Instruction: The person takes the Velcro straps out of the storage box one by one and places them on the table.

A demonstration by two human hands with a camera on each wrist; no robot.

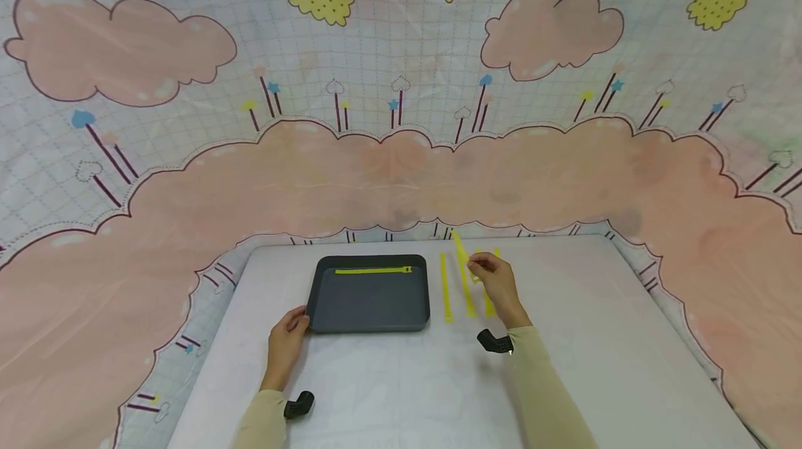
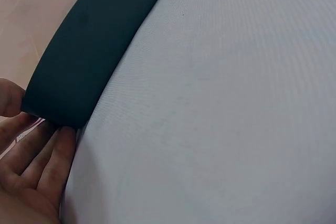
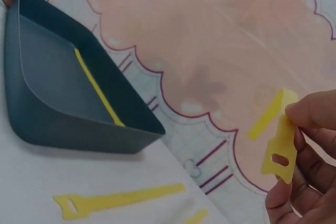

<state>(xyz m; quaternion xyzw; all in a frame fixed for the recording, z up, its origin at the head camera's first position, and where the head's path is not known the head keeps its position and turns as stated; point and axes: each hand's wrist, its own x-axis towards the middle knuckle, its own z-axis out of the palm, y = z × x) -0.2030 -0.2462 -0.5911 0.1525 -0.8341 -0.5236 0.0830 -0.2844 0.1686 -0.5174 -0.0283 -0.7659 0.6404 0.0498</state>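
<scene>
A dark grey rectangular tray (image 1: 370, 299) lies on the white table. One yellow hook-and-loop cable tie (image 1: 372, 270) rests flat inside it, near the far wall. My left hand (image 1: 287, 344) grips the tray's near left corner, thumb at the rim and fingers against the outer wall. To the right of the tray, my right hand (image 1: 497, 283) pinches another yellow cable tie (image 3: 283, 145) between thumb and fingers, its slotted head pointing down and its strap bent over. Beneath and beside that hand, several more yellow cable ties (image 1: 445, 289) lie lengthwise on the table, some partly hidden.
The white table (image 1: 401, 393) carries the tray and the ties. Behind it hangs a patterned cloth (image 1: 388, 177) with pink clouds, which also shows along the table's sides. Small black wrist cameras (image 1: 495, 342) sit at both sleeves.
</scene>
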